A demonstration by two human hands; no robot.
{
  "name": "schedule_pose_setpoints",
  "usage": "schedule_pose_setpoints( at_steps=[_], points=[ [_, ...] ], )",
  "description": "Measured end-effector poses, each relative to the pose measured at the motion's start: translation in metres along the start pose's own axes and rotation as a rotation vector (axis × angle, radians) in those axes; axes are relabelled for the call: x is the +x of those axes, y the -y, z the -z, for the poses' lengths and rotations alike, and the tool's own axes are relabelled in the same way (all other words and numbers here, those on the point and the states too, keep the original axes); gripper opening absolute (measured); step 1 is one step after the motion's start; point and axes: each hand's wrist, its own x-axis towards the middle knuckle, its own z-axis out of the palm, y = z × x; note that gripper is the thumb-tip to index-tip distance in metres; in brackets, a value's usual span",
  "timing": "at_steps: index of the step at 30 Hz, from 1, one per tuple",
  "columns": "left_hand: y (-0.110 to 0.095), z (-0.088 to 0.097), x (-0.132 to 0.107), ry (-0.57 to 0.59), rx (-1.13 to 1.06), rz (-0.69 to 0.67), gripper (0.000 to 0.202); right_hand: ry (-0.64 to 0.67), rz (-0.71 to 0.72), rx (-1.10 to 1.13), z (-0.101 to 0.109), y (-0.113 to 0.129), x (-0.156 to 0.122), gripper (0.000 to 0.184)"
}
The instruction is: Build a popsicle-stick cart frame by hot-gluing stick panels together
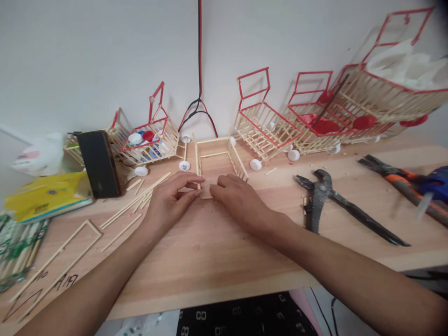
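A small box-shaped frame of thin wooden sticks (214,154) stands on the table in front of me, with upright sticks along its right side. At its near left corner, my left hand (173,192) pinches the frame between thumb and fingers. My right hand (236,198) is closed at the near right corner, its fingers curled over the front stick. Those fingertips are partly hidden. Just left of the frame, two white bottle-cap wheels (184,165) sit on a stick axle. Several loose wooden sticks (135,200) lie beside my left hand.
Finished mini shopping carts (266,126) with red rims line the wall. Black pliers (324,191) and orange-handled pliers (402,179) lie right. A phone (99,163) stands left by a yellow packet (47,196), bagged sticks (21,249) and a U-shaped stick piece (66,242).
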Motion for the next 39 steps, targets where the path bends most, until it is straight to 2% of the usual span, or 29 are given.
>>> schedule_pose_setpoints(
  at_steps=[9, 39],
  points=[
    [0.001, 0.000, -0.001, -0.004, 0.002, 0.013, 0.024, 0.032, -0.020, 0.020, 0.002, 0.000, 0.001, 0.016],
    [0.001, 0.001, -0.002, 0.007, -0.041, 0.042, 0.023, -0.007, -0.045, 0.038, -0.007, -0.006, 0.001, 0.015]
  ],
)
